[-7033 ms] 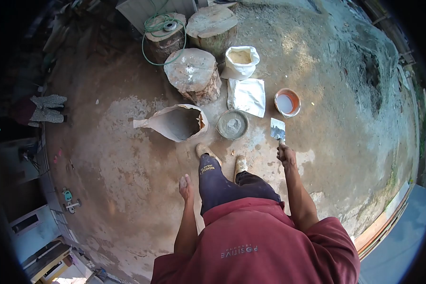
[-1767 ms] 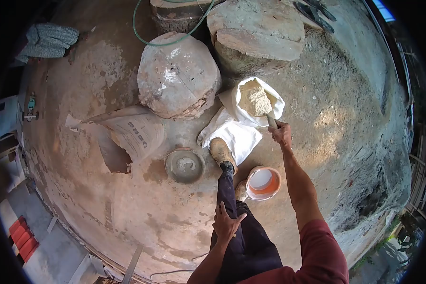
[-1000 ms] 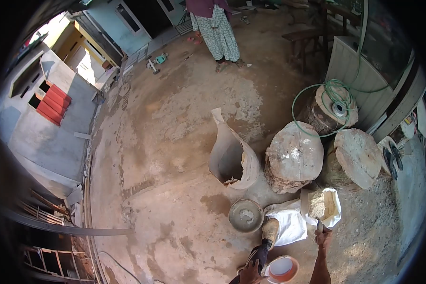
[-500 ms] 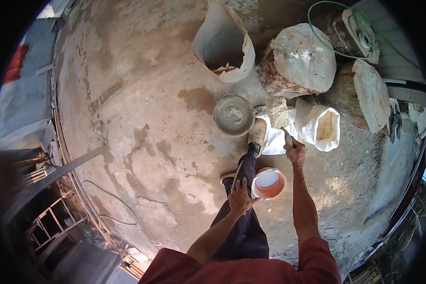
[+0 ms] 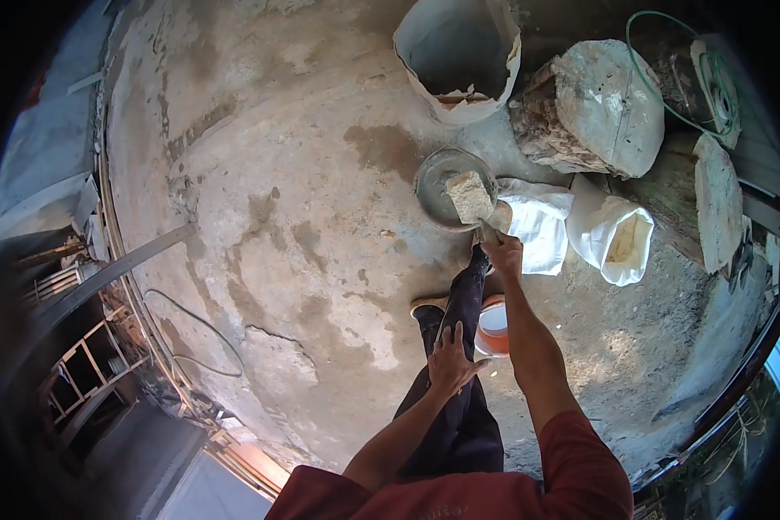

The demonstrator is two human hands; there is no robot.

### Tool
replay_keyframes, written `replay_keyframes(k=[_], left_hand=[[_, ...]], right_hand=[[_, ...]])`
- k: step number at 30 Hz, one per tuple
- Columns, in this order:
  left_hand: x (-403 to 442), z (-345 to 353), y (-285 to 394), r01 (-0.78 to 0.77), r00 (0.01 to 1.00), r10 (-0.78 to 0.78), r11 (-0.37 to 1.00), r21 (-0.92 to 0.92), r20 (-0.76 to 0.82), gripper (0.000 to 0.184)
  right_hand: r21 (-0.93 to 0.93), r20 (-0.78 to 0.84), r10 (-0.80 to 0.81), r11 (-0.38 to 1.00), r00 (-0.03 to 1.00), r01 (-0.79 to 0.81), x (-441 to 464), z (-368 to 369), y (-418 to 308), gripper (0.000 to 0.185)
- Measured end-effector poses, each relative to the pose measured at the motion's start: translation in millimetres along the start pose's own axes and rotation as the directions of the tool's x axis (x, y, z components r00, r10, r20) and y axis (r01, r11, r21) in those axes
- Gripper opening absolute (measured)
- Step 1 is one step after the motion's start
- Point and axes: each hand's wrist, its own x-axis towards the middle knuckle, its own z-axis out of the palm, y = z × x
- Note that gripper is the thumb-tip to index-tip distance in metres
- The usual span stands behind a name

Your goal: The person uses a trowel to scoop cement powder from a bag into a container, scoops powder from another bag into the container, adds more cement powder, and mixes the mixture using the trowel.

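Observation:
My right hand grips the handle of a trowel. A heap of pale, grainy powder covers its blade, which is over the round grey basin; whether it touches what is in the basin I cannot tell. My left hand lies on my dark trouser leg, fingers spread, holding nothing. Just right of the basin a white sack lies flat on the ground. Beside it an open white bag shows pale powder inside. An orange bucket with whitish contents is partly hidden by my right forearm.
A large torn-edged container stands beyond the basin. Thick log pieces lie at the upper right, with a green hose looped over them. A long plank crosses the left side of the rough concrete floor.
My right hand has carried the loaded trowel left, from above the white sack to over the basin. My left hand stays on my leg. The camera view has shifted somewhat.

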Motion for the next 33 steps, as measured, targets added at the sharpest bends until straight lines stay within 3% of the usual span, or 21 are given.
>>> replay_keyframes(k=[2, 4, 6, 16, 25, 27, 28, 30, 33], left_hand=[[1, -3, 3, 0.013, 1.000, -0.013, 1.000, -0.013, 0.007, 0.116], [1, -8, 5, 0.024, 1.000, -0.023, 0.999, -0.028, 0.018, 0.115], [2, -12, 8, 0.041, 0.999, -0.040, 0.999, -0.033, 0.035, 0.115], [6, -19, 17, 0.043, 0.999, -0.044, 0.998, -0.055, -0.008, 0.115], [9, -31, 27, 0.052, 0.999, -0.053, 0.994, -0.095, -0.007, 0.110], [9, -34, 28, 0.047, 0.999, -0.049, 0.994, -0.102, -0.017, 0.110], [10, -34, 28, 0.047, 0.999, -0.049, 0.994, -0.103, -0.015, 0.110], [12, -31, 27, 0.019, 0.998, -0.025, 0.993, -0.113, -0.053, 0.111], [12, -34, 30, 0.026, 0.998, -0.032, 0.994, -0.106, -0.056, 0.111]], right_hand=[[0.009, 0.032, 0.142, 0.990, 0.989, -0.142, 10, 17, 4, 0.060], [-0.010, 0.021, 0.170, 0.985, 0.985, -0.170, 16, 28, -1, 0.060], [-0.009, 0.091, 0.357, 0.934, 0.930, -0.358, 15, 25, -25, 0.059], [-0.157, 0.037, 0.304, 0.943, 0.952, -0.295, 39, 36, -21, 0.049], [-0.133, 0.141, 0.309, 0.947, 0.941, -0.291, 44, 17, -63, 0.015], [-0.019, 0.292, 0.385, 0.918, 0.876, -0.397, 49, 16, -64, 0.016], [-0.021, 0.291, 0.386, 0.917, 0.875, -0.398, 55, 21, -55, 0.016], [0.165, 0.401, 0.457, 0.817, 0.794, -0.553, 69, 32, -29, 0.022], [0.065, 0.357, 0.484, 0.840, 0.799, -0.539, 57, 15, -57, 0.026]])
